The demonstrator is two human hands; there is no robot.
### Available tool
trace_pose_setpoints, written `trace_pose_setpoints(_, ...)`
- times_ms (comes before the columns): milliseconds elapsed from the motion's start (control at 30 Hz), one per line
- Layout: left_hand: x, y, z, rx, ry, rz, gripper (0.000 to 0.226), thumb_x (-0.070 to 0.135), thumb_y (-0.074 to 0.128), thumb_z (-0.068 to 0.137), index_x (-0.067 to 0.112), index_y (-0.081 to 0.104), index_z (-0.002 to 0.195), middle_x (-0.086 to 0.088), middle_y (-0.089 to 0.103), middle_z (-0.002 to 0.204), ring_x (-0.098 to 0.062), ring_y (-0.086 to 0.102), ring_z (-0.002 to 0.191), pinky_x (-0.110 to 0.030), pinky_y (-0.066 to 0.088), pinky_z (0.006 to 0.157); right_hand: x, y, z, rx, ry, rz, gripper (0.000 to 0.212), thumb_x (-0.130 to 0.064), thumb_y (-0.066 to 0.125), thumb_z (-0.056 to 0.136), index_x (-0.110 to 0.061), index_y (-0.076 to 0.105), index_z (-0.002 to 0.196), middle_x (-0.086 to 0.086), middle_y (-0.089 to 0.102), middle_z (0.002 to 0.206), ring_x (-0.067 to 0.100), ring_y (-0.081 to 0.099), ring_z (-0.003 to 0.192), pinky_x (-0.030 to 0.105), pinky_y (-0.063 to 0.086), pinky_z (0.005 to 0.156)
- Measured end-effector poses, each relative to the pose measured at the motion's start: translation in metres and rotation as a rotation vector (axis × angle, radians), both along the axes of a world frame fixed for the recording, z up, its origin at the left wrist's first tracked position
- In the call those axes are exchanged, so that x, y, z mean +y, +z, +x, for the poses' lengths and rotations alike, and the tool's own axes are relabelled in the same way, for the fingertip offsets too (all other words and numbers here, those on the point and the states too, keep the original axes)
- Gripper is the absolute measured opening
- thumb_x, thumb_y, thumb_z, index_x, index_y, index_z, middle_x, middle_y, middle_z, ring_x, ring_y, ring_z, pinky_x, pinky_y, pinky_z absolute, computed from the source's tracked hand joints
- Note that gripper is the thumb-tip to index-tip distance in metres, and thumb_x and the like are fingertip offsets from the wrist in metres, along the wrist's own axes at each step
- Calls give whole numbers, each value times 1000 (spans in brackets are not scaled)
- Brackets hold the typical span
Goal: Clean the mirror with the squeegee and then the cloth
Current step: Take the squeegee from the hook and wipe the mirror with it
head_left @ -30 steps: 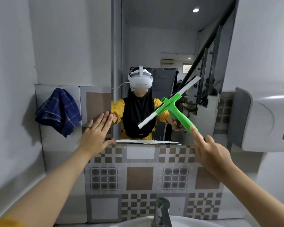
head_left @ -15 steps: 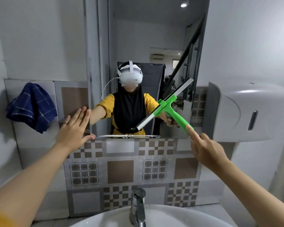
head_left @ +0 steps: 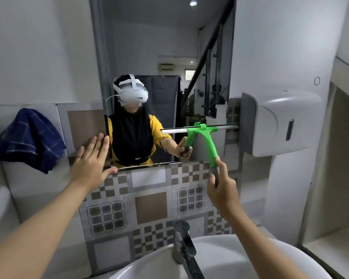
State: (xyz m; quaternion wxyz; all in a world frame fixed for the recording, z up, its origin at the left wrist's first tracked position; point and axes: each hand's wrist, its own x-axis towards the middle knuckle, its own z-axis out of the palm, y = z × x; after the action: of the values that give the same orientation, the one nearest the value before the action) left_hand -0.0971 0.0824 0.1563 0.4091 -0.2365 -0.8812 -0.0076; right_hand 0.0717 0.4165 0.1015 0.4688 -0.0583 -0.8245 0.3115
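Right hand (head_left: 223,190) grips the green plastic squeegee (head_left: 203,137), its flat blade level on the shiny mirror (head_left: 165,47) above. Left hand (head_left: 91,162) is flat open; checked blue cloth (head_left: 28,139) hangs left of it.

I note the squeegee (head_left: 205,135): bright green body, dark grip. Cloth (head_left: 28,139): navy with a thin pale check. Wall tiles (head_left: 151,206): grey, brown and white checker and grid patterns. Dispenser (head_left: 278,123): white and grey. Basin (head_left: 240,256): white.
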Motion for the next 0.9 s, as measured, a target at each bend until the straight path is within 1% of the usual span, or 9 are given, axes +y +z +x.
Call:
trace_pose_setpoints(100,0,-1,0,19,-26,-4,108,53,69,68,9,8,147,-12,14,153,-27,15,140,-52,21,106,-29,-4,-5,3,1,-165,49,-4,48,94,-8,32,140,2,53,57,13,47,41,16,38,38)
trace_pose_setpoints(133,-1,-1,0,21,-32,-4,108,51,69,68,9,8,147,-12,13,153,-27,15,140,-52,21,106,-38,-4,-6,0,1,-225,48,-6,47,94,-9,32,140,3,54,59,14,48,43,21,40,39)
trace_pose_setpoints(233,0,-1,1,13,-47,-4,108,49,71,70,9,7,147,-13,11,153,-28,14,140,-52,21,106,-61,-4,-7,-3,4,-406,45,-8,47,94,-16,34,136,3,54,64,12,49,47,21,41,42)
trace_pose_setpoints(300,0,-1,1,10,-63,3,108,47,72,69,9,7,147,-13,11,153,-29,14,140,-52,20,106,-74,-1,-8,-2,-14,-479,44,-10,47,93,-20,34,134,2,55,68,14,51,52,29,46,47)
trace_pose_setpoints(367,0,-1,1,11,-76,11,108,46,72,70,9,7,147,-13,11,153,-29,13,140,-51,18,106,-86,3,-10,15,-29,-534,41,-11,46,93,-19,36,132,1,55,70,15,53,55,34,48,51)
trace_pose_setpoints(533,2,0,2,-6,-75,20,108,46,71,70,9,5,147,-14,10,153,-30,12,141,-50,16,108,-119,22,-17,58,-19,-732,38,-11,41,93,-19,35,130,6,56,79,15,52,56,27,41,48)
trace_pose_setpoints(700,2,1,3,-24,-67,26,109,45,73,69,9,5,147,-13,9,154,-29,11,141,-49,16,109,-145,35,-24,68,-2,-869,38,-12,39,93,-18,32,130,9,56,83,19,56,60,30,47,50)
trace_pose_setpoints(800,2,1,4,-21,-66,21,109,45,73,69,9,5,147,-13,9,154,-29,10,142,-48,14,110,-158,36,-25,73,23,-920,38,-12,40,93,-19,32,130,14,59,92,21,58,66,31,48,54)
trace_pose_setpoints(900,1,1,4,-16,-67,22,109,45,74,67,8,9,147,-14,12,154,-30,14,141,-48,15,109,-175,35,-27,80,44,-944,38,-12,40,93,-19,32,129,18,60,93,24,59,64,31,50,55)
